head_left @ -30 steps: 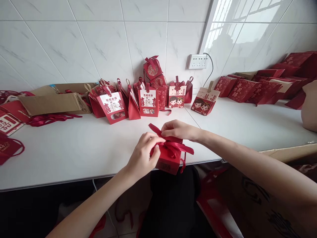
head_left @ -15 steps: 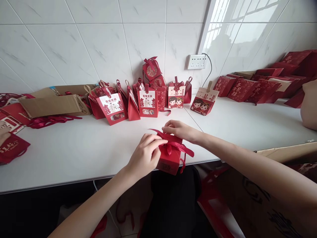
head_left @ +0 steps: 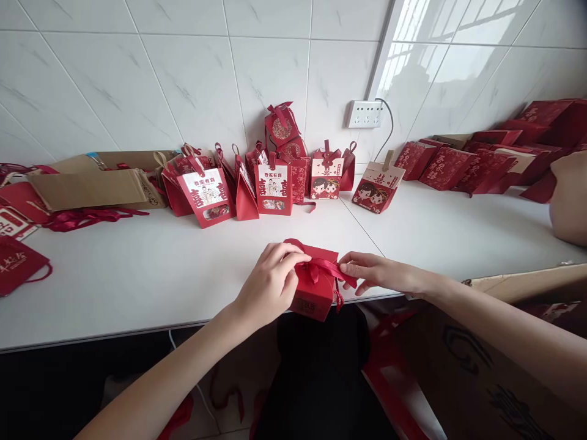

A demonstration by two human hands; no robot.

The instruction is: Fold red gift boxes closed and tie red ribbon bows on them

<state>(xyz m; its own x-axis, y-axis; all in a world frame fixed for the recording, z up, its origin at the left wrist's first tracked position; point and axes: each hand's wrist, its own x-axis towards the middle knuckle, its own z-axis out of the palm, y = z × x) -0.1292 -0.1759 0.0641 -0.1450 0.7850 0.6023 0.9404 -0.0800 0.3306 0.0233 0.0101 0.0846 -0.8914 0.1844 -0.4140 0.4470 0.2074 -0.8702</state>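
A red gift box (head_left: 314, 300) rests at the table's front edge, a red satin ribbon (head_left: 326, 269) knotted across its top. Pinched at the knot, the fingers of my left hand (head_left: 271, 281) hold the ribbon down against the lid. My right hand (head_left: 373, 272) has thumb and forefinger closed on the ribbon's right tail, its other fingers loosely bent. A twisted red cord tassel (head_left: 338, 299) hangs at the box's right side. Part of the knot is covered by my left fingertips.
Several finished favour boxes (head_left: 274, 189) stand along the tiled wall. An open cardboard box (head_left: 87, 190) with ribbons is at the left, beside a red bag (head_left: 18, 263). Stacked red packets (head_left: 449, 166) lie at the right. A large carton (head_left: 527, 278) sits by the right front edge.
My right hand has moved from the far side of the box to the ribbon's right tail. My left hand stays at the knot. The red bag at far left has shifted.
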